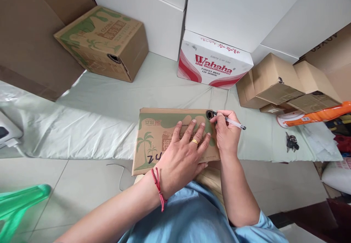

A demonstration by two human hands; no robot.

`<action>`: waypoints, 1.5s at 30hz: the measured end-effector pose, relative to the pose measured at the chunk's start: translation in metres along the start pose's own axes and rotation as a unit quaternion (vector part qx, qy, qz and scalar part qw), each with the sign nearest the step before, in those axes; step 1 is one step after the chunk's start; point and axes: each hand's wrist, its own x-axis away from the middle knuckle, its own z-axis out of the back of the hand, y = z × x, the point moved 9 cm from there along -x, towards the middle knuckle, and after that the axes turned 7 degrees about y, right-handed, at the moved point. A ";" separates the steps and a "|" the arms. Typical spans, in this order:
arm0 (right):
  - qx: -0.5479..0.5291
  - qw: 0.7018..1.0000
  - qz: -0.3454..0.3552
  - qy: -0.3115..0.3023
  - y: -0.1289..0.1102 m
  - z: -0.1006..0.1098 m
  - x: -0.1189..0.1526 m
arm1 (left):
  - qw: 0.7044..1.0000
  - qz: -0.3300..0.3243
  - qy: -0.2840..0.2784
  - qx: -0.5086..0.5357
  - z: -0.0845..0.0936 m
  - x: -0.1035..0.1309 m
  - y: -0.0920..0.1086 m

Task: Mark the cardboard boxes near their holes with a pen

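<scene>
A brown cardboard box (149, 146) with green palm-tree print lies in front of me at the front edge of the covered table. My left hand (183, 151) rests flat on its top, fingers spread, with a gold ring and a red cord bracelet. Between the fingers of my right hand (227, 131) is a pen (234, 122) with a clear barrel and dark ends. Its tip end is at a dark-edged hole (210, 114) in the box's far right corner. Whether the tip touches the cardboard, I cannot tell. Dark handwriting shows beside my left wrist.
A similar coconut box (109, 42) stands at the back left. Behind my box is a white and red Wahaha carton (215, 62). Plain cardboard boxes (276, 78), an orange bottle (315, 115) and keys (291, 142) lie to the right. A green plastic stool (24, 199) is at lower left.
</scene>
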 end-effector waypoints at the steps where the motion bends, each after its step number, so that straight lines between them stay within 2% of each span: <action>1: 0.000 1.000 -0.001 0.003 0.000 0.001 0.000 | 1.000 0.000 0.000 -0.001 0.000 0.000 0.000; 10: -0.007 0.999 0.013 0.031 0.000 0.007 0.002 | 1.000 -0.003 0.001 -0.001 0.000 0.000 0.000; 21: 0.001 1.000 0.014 0.024 0.000 0.006 0.001 | 1.000 0.000 -0.002 0.004 -0.001 0.000 0.000; 34: -0.015 0.998 -0.006 0.055 0.005 0.013 0.001 | 1.000 0.000 0.003 0.006 0.000 0.000 0.000; 39: -0.056 0.994 -0.001 0.099 -0.002 0.020 0.003 | 1.000 0.000 -0.004 0.010 0.000 0.000 -0.001; 45: -0.100 0.993 -0.055 0.038 0.002 0.003 -0.004 | 1.000 -0.003 -0.012 0.022 0.000 -0.002 -0.001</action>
